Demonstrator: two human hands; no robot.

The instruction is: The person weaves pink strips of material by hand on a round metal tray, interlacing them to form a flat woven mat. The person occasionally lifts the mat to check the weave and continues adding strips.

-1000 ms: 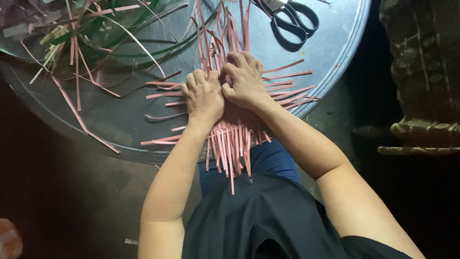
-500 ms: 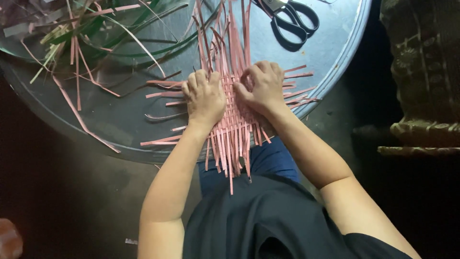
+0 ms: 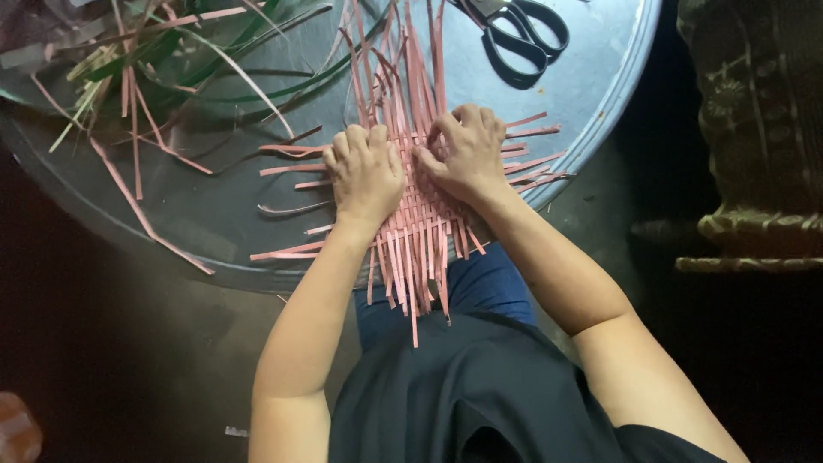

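Lap first: my dark shirt (image 3: 480,394), blue trousers under it. Loose ends of the pink strips (image 3: 411,257) hang off the tabletop (image 3: 214,231) edge toward me.

Woven mat (image 3: 420,201) lies flat on the near rim of the round grey tabletop, between both hands. Left hand (image 3: 364,171) is curled, knuckles up, fingers pressing down on the mat's left side. Right hand (image 3: 467,150) is curled too, fingertips pinching or pushing strips on the right side; can't tell which strip exactly.

My take: pin the woven part flat with the left, push each cross strip snug with the right, keep spacing even, don't kink the strips.

Further out: upright strip ends fan away from me. Scattered pink and green leaf strips (image 3: 171,77) to the left, well apart. Black scissors (image 3: 523,34) at the far edge.
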